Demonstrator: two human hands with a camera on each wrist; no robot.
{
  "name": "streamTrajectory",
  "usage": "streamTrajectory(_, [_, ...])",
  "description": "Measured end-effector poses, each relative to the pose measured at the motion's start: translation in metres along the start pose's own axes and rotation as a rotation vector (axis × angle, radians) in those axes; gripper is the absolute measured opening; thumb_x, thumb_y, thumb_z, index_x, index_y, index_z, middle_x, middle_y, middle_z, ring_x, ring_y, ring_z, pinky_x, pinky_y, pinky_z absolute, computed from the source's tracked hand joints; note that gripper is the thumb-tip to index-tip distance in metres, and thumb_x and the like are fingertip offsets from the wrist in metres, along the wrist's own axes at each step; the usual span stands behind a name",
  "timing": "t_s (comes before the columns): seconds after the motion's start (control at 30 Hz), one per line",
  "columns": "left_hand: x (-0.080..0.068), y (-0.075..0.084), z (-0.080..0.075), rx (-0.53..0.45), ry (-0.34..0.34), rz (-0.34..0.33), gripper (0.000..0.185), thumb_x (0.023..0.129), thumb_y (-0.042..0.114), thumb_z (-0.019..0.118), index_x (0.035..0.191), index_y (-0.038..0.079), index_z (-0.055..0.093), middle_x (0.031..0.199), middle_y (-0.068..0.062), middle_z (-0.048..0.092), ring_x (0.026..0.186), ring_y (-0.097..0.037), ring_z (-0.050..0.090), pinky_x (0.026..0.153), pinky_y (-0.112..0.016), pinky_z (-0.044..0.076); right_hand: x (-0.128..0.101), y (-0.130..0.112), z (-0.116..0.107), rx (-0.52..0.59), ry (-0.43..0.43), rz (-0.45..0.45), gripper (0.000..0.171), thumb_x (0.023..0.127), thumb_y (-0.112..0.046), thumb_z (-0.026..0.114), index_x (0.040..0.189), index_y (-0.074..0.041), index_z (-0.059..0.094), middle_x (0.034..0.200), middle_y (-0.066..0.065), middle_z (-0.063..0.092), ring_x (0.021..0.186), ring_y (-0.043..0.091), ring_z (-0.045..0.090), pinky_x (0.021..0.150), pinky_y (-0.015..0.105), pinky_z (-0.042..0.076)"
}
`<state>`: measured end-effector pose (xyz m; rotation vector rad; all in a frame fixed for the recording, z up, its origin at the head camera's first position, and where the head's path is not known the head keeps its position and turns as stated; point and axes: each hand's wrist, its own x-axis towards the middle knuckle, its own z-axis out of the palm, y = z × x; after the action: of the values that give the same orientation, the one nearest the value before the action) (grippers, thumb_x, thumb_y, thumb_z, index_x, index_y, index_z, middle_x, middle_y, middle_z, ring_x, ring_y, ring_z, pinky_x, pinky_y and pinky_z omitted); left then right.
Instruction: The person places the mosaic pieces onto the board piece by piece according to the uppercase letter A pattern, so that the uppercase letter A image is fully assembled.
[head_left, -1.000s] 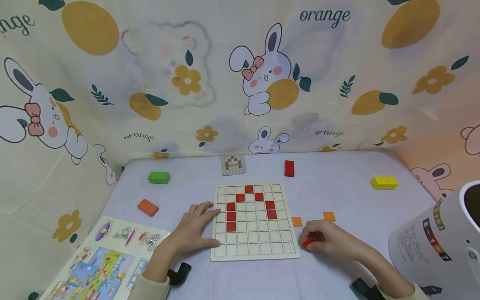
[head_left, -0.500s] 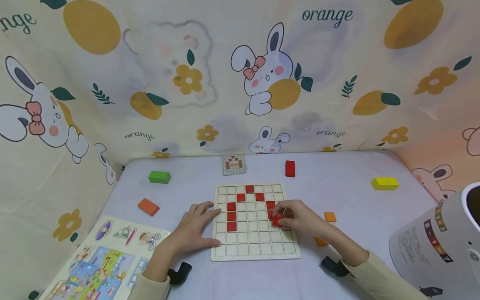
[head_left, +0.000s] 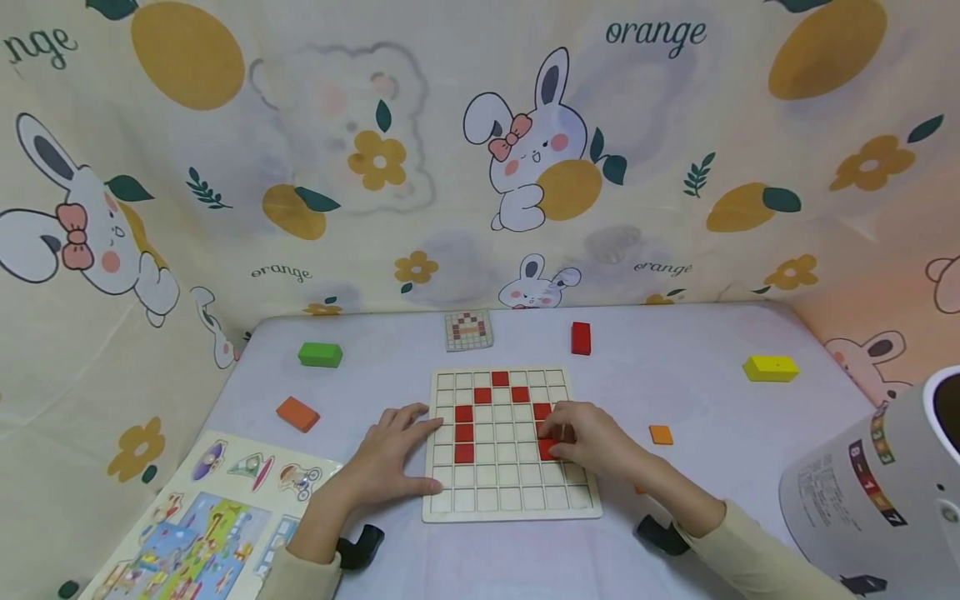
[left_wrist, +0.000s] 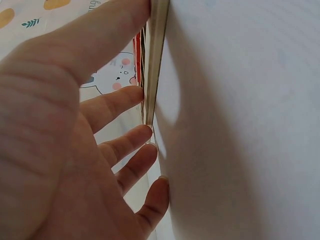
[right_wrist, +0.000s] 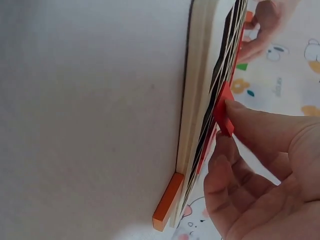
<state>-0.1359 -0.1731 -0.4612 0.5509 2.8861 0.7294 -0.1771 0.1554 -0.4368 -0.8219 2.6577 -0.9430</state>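
Head view: wooden grid board (head_left: pixel 511 500) at lower centre of frame. Left hand (head_left: pixel 390 458) flat, fingers straight, resting on board's left edge. Right hand (head_left: pixel 592 442) pinches red tile (head_left: pixel 548 451) on board's right side.

Left wrist view: fingers (left_wrist: pixel 125 102) spread, tips touching board edge (left_wrist: pixel 159 60).

Right wrist view: fingertips (right_wrist: pixel 250 125) pinch red tile (right_wrist: pixel 223 107) against board (right_wrist: pixel 200 100); orange tile (right_wrist: pixel 167 200) beside board edge at lower centre.

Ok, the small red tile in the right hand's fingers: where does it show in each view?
Head: the red tile sits at the right hand fingertips, over the grid board, right side.
Left wrist: not in it as far as I can tell; only a red sliver shows beyond the board edge.
Right wrist: centre right, the tile pinched against the board face.
Shared landmark: the wooden grid board.
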Motion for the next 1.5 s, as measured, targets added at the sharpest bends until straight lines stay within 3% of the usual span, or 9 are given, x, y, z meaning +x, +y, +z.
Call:
streamTrajectory(0.23, [0.001, -0.001, 0.000, 0.007, 0.000, 0.002, 0.089, 0.070, 0.055, 0.085, 0.145, 0.021, 0.053, 0.153, -0.008, 0.039, 0.135, -0.029, 0.034, 0.103, -0.054, 0.037, -0.004, -0.003, 0.000, -0.073, 0.028, -0.008, 0.015, 0.080, -0.003, 0.082, 0.084, -0.015, 0.074, 0.081, -0.010, 0.057, 0.075, 0.009, 0.052, 0.067, 0.026, 0.046])
streamTrajectory(0.37, [0.000, 0.000, 0.000, 0.004, -0.001, 0.000, 0.089, 0.070, 0.055, 0.085, 0.145, 0.020, 0.053, 0.153, -0.009, 0.039, 0.135, -0.030, 0.034, 0.103, -0.054, 0.037, -0.011, 0.003, -0.006, -0.029, 0.077, 0.001, 0.015, 0.081, -0.001, 0.080, 0.088, -0.013, 0.074, 0.082, -0.009, 0.060, 0.076, 0.011, 0.053, 0.067, 0.025, 0.048])
streamTrajectory(0.47, [0.000, 0.000, 0.000, 0.004, -0.004, -0.001, 0.089, 0.070, 0.054, 0.085, 0.146, 0.020, 0.053, 0.153, -0.009, 0.039, 0.135, -0.030, 0.034, 0.103, -0.054, 0.037, -0.022, 0.013, -0.017, 0.028, 0.188, 0.060, 0.020, 0.083, 0.005, 0.074, 0.099, -0.007, 0.073, 0.090, -0.001, 0.065, 0.084, 0.018, 0.057, 0.075, 0.033, 0.050])
streamTrajectory(0.6, [0.000, 0.001, -0.001, 0.000, -0.002, 0.013, 0.089, 0.070, 0.054, 0.085, 0.146, 0.019, 0.053, 0.153, -0.010, 0.039, 0.135, -0.030, 0.034, 0.102, -0.055, 0.037, -0.046, 0.035, -0.035, 0.070, 0.343, 0.184, 0.040, 0.084, 0.009, 0.066, 0.123, 0.000, 0.063, 0.118, 0.016, 0.061, 0.106, 0.033, 0.055, 0.092, 0.054, 0.047])
streamTrajectory(0.7, [0.000, 0.002, -0.001, -0.002, -0.001, 0.021, 0.090, 0.070, 0.055, 0.085, 0.146, 0.018, 0.052, 0.153, -0.010, 0.039, 0.134, -0.031, 0.035, 0.102, -0.055, 0.037, -0.068, 0.053, -0.046, 0.082, 0.405, 0.239, 0.055, 0.082, 0.012, 0.066, 0.134, 0.003, 0.053, 0.128, 0.024, 0.054, 0.114, 0.040, 0.051, 0.092, 0.057, 0.045])
streamTrajectory(0.83, [0.000, 0.001, -0.001, 0.001, -0.001, 0.012, 0.089, 0.070, 0.055, 0.085, 0.145, 0.018, 0.053, 0.153, -0.010, 0.039, 0.135, -0.031, 0.035, 0.103, -0.056, 0.037, -0.087, 0.072, -0.054, 0.077, 0.393, 0.251, 0.064, 0.077, 0.011, 0.074, 0.136, 0.006, 0.050, 0.122, 0.028, 0.057, 0.107, 0.041, 0.056, 0.084, 0.035, 0.049])
streamTrajectory(0.97, [-0.001, 0.001, -0.001, 0.004, -0.002, 0.009, 0.089, 0.070, 0.056, 0.084, 0.145, 0.018, 0.053, 0.153, -0.010, 0.039, 0.136, -0.032, 0.034, 0.103, -0.057, 0.036, -0.093, 0.082, -0.054, 0.083, 0.366, 0.264, 0.059, 0.078, 0.006, 0.078, 0.132, 0.006, 0.055, 0.118, 0.026, 0.060, 0.102, 0.037, 0.058, 0.077, 0.020, 0.048])
streamTrajectory(1.23, [-0.001, 0.002, -0.001, -0.003, -0.004, 0.003, 0.089, 0.070, 0.054, 0.085, 0.145, 0.018, 0.053, 0.153, -0.011, 0.039, 0.136, -0.032, 0.034, 0.104, -0.058, 0.036, -0.089, 0.084, -0.048, 0.076, 0.375, 0.257, 0.048, 0.077, 0.001, 0.082, 0.120, 0.005, 0.062, 0.102, 0.014, 0.064, 0.088, 0.025, 0.057, 0.071, 0.019, 0.049])
streamTrajectory(1.5, [-0.001, 0.002, -0.001, -0.005, -0.001, 0.008, 0.089, 0.071, 0.054, 0.085, 0.145, 0.018, 0.053, 0.153, -0.011, 0.039, 0.136, -0.032, 0.034, 0.104, -0.059, 0.035, -0.085, 0.081, -0.047, 0.040, 0.315, 0.268, 0.033, 0.079, 0.005, 0.078, 0.110, 0.002, 0.067, 0.094, 0.008, 0.063, 0.079, 0.018, 0.054, 0.066, 0.023, 0.048])
